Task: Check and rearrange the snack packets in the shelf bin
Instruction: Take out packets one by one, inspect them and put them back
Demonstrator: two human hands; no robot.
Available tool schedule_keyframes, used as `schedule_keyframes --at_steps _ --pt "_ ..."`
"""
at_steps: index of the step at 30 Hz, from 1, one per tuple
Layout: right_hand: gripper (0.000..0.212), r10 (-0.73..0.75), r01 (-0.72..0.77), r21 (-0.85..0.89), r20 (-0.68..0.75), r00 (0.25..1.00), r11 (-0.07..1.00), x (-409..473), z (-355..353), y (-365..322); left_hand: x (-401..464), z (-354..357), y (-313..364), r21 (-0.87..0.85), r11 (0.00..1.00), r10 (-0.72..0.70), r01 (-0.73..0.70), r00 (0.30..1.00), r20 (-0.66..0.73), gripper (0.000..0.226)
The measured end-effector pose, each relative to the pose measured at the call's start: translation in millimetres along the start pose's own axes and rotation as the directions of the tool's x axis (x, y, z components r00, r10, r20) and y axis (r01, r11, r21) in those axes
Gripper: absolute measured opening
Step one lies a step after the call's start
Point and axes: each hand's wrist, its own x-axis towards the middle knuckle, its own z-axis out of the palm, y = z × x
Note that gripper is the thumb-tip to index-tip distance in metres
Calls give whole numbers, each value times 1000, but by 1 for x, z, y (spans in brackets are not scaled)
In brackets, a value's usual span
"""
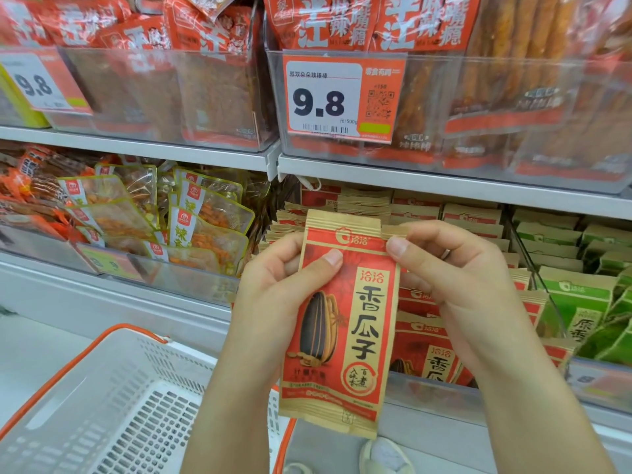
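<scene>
While both hands hold it upright in front of the shelf, the red and tan packet (337,323) faces the person, a black sunflower seed printed on its front. The left hand (273,295) curls round the packet's left edge, thumb pressed flat on the front near the top. The right hand (455,271) pinches the packet's upper right corner, thumb on the front and fingers folded behind.

Just behind the packet, the bin (427,388) holds more red packets (424,340) of the same kind, standing in rows behind its clear front wall. To the packet's right, beyond a divider, stand green packets (578,302). To its left, another bin carries clear packets (205,220) with yellow-green borders and orange contents.

Above the packet, on the upper shelf (444,179), a price tag (342,97) reading 9.8 is fixed to a clear bin of large red bags (369,22); a second tag (37,82) with the same figure sits far to the left of the packet.

Below and left of the packet, a white basket (113,405) with orange handles sits near the left forearm. Under the packet's lower edge, the toe of a pale shoe (386,455) shows on the floor.
</scene>
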Motion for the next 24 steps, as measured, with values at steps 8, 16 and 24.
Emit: schedule_keyframes --at_steps 8,16,24 --pt "11 -71 70 35 14 997 997 0 0 1 0 2 0 -13 999 31 -31 1000 -6 20" --pt "19 40 -31 87 -115 993 996 1 6 -1 0 -1 -3 28 995 99 -98 995 -10 11" --pt "12 46 -38 66 -122 991 997 2 6 2 0 -2 -3 60 986 154 -153 988 -2 11"
